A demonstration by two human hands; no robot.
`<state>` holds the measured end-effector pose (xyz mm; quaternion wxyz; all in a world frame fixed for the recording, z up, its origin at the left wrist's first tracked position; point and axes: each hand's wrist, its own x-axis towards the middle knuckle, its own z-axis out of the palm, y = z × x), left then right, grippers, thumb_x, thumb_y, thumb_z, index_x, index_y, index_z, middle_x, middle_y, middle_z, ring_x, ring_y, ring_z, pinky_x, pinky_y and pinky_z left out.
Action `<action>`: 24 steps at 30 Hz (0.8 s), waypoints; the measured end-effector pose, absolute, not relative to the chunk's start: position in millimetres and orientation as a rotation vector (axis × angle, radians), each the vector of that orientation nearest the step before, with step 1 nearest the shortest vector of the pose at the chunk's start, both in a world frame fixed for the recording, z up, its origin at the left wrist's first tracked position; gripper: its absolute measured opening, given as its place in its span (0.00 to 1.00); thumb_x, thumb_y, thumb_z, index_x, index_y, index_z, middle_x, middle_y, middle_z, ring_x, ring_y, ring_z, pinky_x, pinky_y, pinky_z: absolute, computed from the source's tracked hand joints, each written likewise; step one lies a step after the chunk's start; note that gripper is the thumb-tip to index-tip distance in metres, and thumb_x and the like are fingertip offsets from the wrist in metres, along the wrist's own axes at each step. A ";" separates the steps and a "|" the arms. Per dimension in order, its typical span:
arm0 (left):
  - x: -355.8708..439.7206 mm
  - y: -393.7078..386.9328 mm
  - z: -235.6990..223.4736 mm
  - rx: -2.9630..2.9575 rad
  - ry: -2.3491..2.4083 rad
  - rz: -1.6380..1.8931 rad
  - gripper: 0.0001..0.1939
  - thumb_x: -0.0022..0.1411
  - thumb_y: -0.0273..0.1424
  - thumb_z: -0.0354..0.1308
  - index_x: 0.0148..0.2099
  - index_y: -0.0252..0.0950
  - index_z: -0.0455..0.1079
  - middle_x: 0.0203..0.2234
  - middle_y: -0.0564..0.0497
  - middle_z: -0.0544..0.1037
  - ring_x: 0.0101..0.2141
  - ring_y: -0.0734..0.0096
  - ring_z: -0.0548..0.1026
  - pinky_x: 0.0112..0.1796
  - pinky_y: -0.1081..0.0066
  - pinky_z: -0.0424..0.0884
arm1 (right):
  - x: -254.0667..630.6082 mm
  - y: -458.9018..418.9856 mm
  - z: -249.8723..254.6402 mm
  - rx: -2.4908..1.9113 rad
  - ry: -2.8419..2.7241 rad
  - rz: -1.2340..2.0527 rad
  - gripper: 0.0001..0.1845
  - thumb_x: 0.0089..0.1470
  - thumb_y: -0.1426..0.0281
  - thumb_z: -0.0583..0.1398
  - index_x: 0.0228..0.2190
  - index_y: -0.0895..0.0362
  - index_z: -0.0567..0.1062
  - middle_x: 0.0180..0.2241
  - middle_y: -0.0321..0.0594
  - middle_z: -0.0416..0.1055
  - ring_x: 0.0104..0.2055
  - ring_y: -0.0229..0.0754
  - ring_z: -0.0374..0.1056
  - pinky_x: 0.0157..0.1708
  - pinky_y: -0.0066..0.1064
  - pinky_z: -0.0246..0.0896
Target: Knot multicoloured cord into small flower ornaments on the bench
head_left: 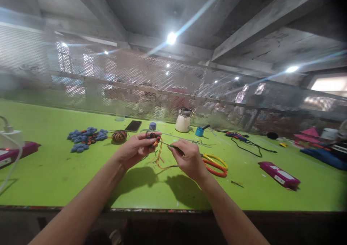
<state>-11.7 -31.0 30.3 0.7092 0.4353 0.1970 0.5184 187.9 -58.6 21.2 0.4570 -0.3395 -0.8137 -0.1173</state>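
Pinched in the fingers of my left hand is a small dark and orange piece of yarn work. My right hand grips a thin crochet hook with a dark handle, its slim shaft pointing left at the piece. The tip is too small to make out. From the piece, a loop of orange yarn hangs down and trails right under my right hand. Scissors with red and yellow handles lie just right of that hand. A multicoloured yarn ball rests beyond my left hand.
Blue bobbly pieces lie on the green table at left, near a phone. A white jug and a blue pot stand behind. Purple power strips sit on both sides. A perforated screen borders the back.
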 end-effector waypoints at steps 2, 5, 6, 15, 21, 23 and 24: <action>-11.3 -30.1 29.5 0.968 0.425 1.151 0.13 0.50 0.15 0.62 0.40 0.25 0.76 0.26 0.46 0.77 0.25 0.79 0.73 0.28 0.81 0.70 | 187.8 -58.3 20.5 -0.841 -2.011 -0.319 0.08 0.57 0.71 0.55 0.28 0.59 0.73 0.23 0.41 0.67 0.26 0.39 0.62 0.29 0.29 0.55; -10.6 -28.6 28.1 0.971 0.402 1.155 0.13 0.50 0.15 0.62 0.40 0.25 0.76 0.25 0.46 0.76 0.25 0.80 0.72 0.26 0.82 0.68 | 187.8 -57.6 19.0 -0.856 -2.005 -0.381 0.08 0.57 0.72 0.55 0.29 0.59 0.73 0.24 0.41 0.67 0.27 0.39 0.61 0.29 0.29 0.55; -10.4 -28.2 27.7 0.972 0.396 1.155 0.13 0.50 0.15 0.62 0.40 0.24 0.76 0.25 0.46 0.76 0.25 0.80 0.72 0.25 0.83 0.67 | 187.7 -57.4 18.6 -0.858 -2.001 -0.398 0.07 0.56 0.72 0.55 0.29 0.59 0.73 0.24 0.41 0.68 0.27 0.39 0.61 0.29 0.29 0.55; -10.9 -26.8 26.8 0.963 0.367 1.165 0.13 0.49 0.15 0.63 0.40 0.24 0.76 0.28 0.45 0.76 0.25 0.82 0.70 0.23 0.84 0.64 | 185.8 -57.7 16.9 -0.862 -1.986 -0.380 0.06 0.55 0.73 0.56 0.28 0.59 0.73 0.24 0.40 0.67 0.26 0.38 0.61 0.28 0.28 0.54; -9.7 -25.4 26.3 0.960 0.366 1.175 0.12 0.50 0.15 0.62 0.40 0.24 0.76 0.28 0.44 0.75 0.25 0.82 0.69 0.22 0.84 0.64 | 185.8 -58.0 16.6 -0.844 -1.983 -0.365 0.06 0.55 0.73 0.56 0.28 0.59 0.72 0.24 0.40 0.68 0.27 0.38 0.63 0.29 0.28 0.56; -9.2 -25.8 26.6 0.959 0.358 1.181 0.12 0.50 0.15 0.61 0.40 0.24 0.76 0.28 0.44 0.75 0.24 0.82 0.69 0.22 0.84 0.63 | 186.1 -57.9 16.9 -0.850 -1.978 -0.366 0.06 0.55 0.73 0.56 0.28 0.59 0.73 0.23 0.40 0.68 0.26 0.38 0.62 0.29 0.28 0.56; -8.9 -26.2 26.7 0.956 0.358 1.181 0.12 0.50 0.14 0.61 0.39 0.24 0.76 0.28 0.44 0.75 0.24 0.82 0.69 0.22 0.84 0.64 | 186.1 -57.7 17.0 -0.853 -1.978 -0.369 0.06 0.55 0.73 0.56 0.28 0.59 0.73 0.23 0.40 0.67 0.26 0.38 0.62 0.28 0.29 0.56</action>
